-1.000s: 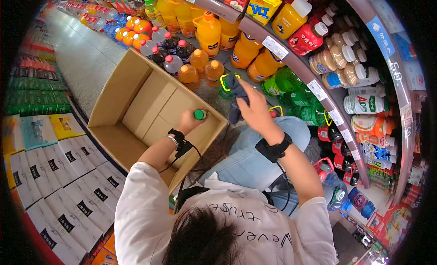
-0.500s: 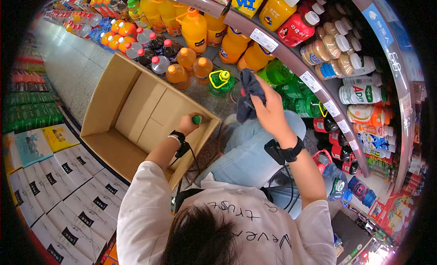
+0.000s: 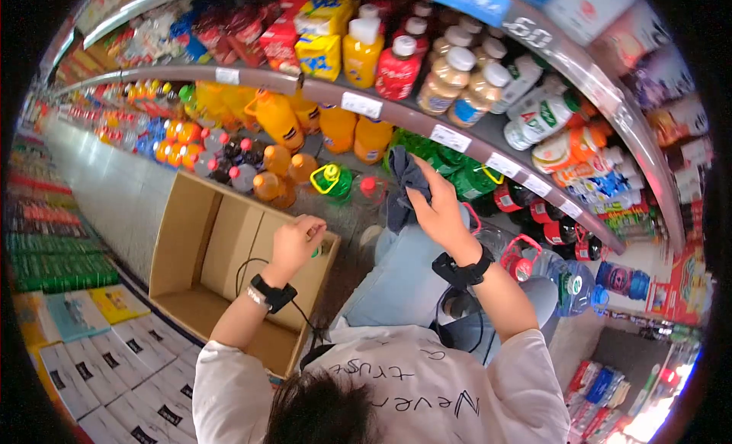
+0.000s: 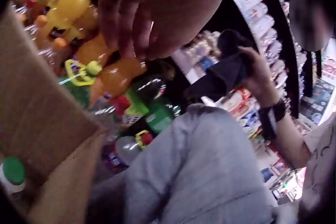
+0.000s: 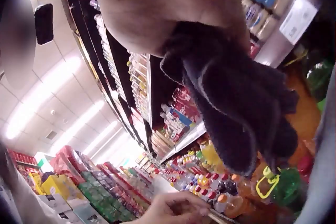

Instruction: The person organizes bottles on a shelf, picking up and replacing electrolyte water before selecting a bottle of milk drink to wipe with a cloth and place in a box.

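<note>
The left hand point(image 3: 293, 249) hovers over the right side of an open cardboard box point(image 3: 183, 238), fingers loosely bent and holding nothing. Below it, the left wrist view catches a bottle with a green cap point(image 4: 14, 170) standing inside the box against the wall. A dark cloth point(image 3: 401, 188) hangs from the right hand point(image 3: 444, 219), which grips it above the raised knee; in the right wrist view the cloth point(image 5: 226, 98) drapes in folds. On the floor between box and shelf stand a green bottle with a yellow handle point(image 3: 333, 181) and a clear bottle with a red cap point(image 3: 369, 191).
Orange drink bottles point(image 3: 274, 120) line the lower shelf at the front. Above them runs a shelf edge with price tags point(image 3: 362, 104). Large water bottles point(image 3: 572, 287) stand on the right, and stacked white packs point(image 3: 114, 375) lie on the left.
The left hand has let go of the green-capped bottle and risen above the box. The right hand still holds the cloth. The head view has tilted up, showing more shelving.
</note>
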Demonstrator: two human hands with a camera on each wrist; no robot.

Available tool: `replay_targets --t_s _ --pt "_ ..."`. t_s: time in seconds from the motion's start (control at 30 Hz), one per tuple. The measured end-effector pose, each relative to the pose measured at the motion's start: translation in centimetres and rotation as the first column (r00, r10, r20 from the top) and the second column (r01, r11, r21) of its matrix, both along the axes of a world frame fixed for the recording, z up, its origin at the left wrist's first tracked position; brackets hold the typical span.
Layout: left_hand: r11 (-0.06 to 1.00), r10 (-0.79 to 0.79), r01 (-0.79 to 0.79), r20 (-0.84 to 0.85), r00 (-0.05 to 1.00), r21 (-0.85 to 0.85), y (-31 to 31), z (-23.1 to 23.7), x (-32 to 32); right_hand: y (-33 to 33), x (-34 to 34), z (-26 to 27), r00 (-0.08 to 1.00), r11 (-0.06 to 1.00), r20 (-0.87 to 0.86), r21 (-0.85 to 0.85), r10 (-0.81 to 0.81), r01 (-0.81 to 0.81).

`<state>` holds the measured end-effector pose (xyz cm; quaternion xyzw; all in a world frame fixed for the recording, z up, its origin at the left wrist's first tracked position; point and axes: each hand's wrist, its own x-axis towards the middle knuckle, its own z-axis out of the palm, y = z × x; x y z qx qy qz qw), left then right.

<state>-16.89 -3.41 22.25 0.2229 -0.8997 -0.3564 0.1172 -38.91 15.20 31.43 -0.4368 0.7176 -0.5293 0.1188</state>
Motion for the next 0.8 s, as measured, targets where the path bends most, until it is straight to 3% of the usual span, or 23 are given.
replay_targets --t_s 0.1,0.2,0.27,0.43,0.7,0.8 --pt "0.974 -0.151 0.107 -0.222 0.963 -0.199 1.5 6.3 -3.1 2.8 -0.9 0.8 0.995 0.996 -0.040 -0.028 -0.090 0.089" --pt "0.967 -0.188 0.079 -0.473 0.861 -0.240 3.3 11.4 -6.4 5.8 -1.7 1.0 0.981 0.980 -0.019 -0.057 -0.192 0.191" --pt "0.961 -0.221 0.083 -0.554 0.802 -0.263 4.2 14.0 -8.4 7.7 -2.4 0.9 0.967 0.965 -0.015 -0.068 -0.253 0.252" --pt "0.977 -0.207 0.140 -0.573 0.793 -0.159 5.1 16.5 -12.9 11.0 -3.5 1.8 0.923 0.921 0.019 -0.071 -0.384 0.384" --pt "0.997 -0.065 0.074 -0.610 0.790 -0.011 4.6 17.0 -14.8 9.6 -2.3 1.9 0.968 0.970 -0.087 -0.085 -0.237 0.230" --pt "0.986 0.009 0.104 -0.656 0.755 0.134 3.8 16.9 -14.7 8.2 -1.5 1.8 0.985 0.990 -0.099 -0.052 -0.139 0.135"
